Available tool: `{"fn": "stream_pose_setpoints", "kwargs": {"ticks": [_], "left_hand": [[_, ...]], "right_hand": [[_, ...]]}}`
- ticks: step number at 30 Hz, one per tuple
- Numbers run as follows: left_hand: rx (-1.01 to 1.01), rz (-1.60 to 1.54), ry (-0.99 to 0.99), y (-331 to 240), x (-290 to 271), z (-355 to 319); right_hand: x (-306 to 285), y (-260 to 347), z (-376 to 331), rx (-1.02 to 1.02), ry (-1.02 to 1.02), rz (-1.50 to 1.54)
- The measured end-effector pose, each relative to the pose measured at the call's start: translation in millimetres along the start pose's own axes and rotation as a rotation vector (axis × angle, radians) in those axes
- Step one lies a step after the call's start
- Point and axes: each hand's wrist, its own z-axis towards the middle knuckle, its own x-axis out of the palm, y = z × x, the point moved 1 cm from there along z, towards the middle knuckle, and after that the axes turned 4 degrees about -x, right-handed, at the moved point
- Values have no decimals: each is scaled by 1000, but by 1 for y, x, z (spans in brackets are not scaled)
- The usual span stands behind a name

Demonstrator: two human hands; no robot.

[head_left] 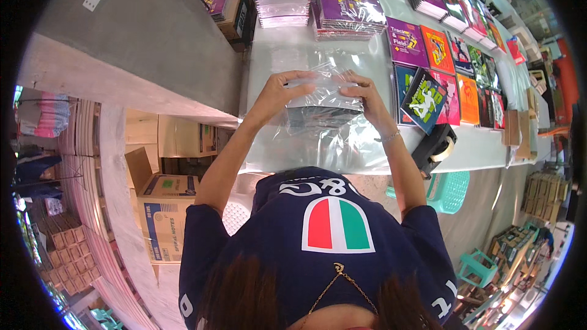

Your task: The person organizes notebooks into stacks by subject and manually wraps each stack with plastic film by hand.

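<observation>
Clear plastic wrap between both hands, pinched at either side, dark bundle nearer the body

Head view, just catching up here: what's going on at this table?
A person is handling clear plastic, with the left hand and right hand both holding it. A dark, flat item shows through it; what it is can't be told. Beyond the hands sits a purple notebook stack; a black tape dispenser stands to the right.
</observation>
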Motion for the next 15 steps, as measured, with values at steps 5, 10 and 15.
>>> {"fn": "stream_pose_setpoints", "kwargs": {"ticks": [5, 10, 15], "left_hand": [[198, 230, -76, 1, 1, 3], [275, 320, -89, -9, 8, -2], [480, 524, -138, -15, 12, -5]], "right_hand": [[1, -8, 2, -34, -80, 86], [4, -9, -7, -168, -128, -49], [6, 8, -15, -198, -71, -397]]}}
